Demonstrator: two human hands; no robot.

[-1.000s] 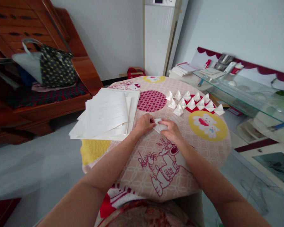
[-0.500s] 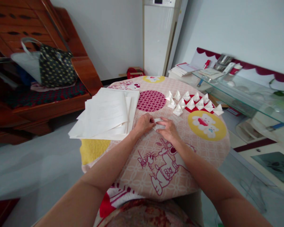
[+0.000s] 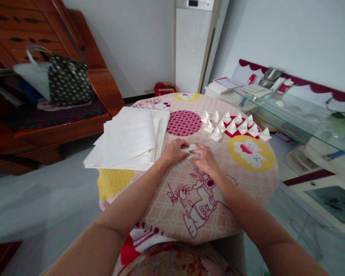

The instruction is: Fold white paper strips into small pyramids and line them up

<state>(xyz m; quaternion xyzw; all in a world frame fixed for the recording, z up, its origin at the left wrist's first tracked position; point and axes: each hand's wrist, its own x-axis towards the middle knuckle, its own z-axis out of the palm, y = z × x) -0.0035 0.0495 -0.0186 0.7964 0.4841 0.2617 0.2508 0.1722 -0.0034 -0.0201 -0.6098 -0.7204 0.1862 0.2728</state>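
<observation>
Paper (image 3: 192, 147) is held by a curled left hand (image 3: 174, 151) and right hand (image 3: 206, 158).

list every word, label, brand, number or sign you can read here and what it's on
"JOE COOL": on the shirt of the dog figure on the tablecloth.
Top printed sheet: lines of print, too small and faint to read.
Small folded white paper: no text can be made out.
Red item on the floor: pale marks, too blurred to read.
</observation>
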